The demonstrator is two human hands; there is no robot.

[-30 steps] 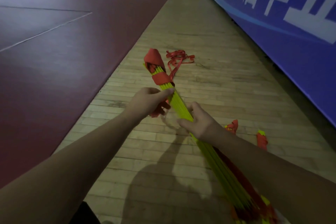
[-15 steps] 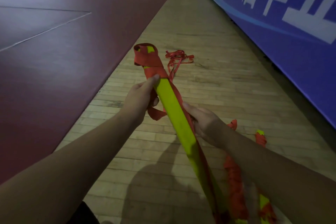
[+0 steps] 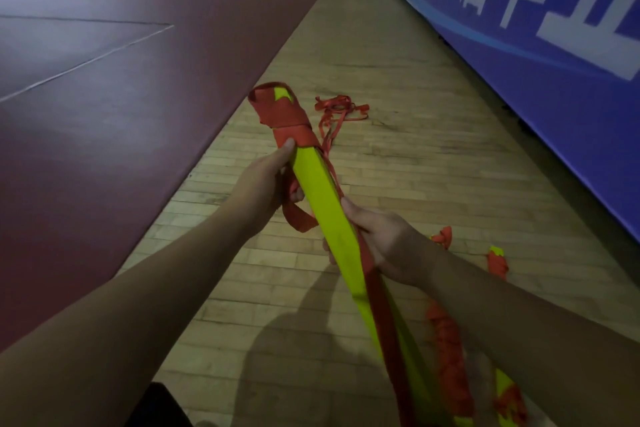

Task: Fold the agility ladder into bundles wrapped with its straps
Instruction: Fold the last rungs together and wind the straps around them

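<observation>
I hold the bundle of yellow ladder rungs (image 3: 325,215) in the air over the wooden floor (image 3: 398,184), its long axis running from my lower right up and away to the left, with the strap-wrapped far end (image 3: 287,121) pointing ahead. My left hand (image 3: 266,184) grips it just below that red wrap, and my right hand (image 3: 384,246) curls round its middle. Beyond it, loose red strap (image 3: 341,111) lies tangled on the boards. Another wrapped end (image 3: 497,262) lies past my right wrist. A blue banner (image 3: 519,45) lines the right.
</observation>
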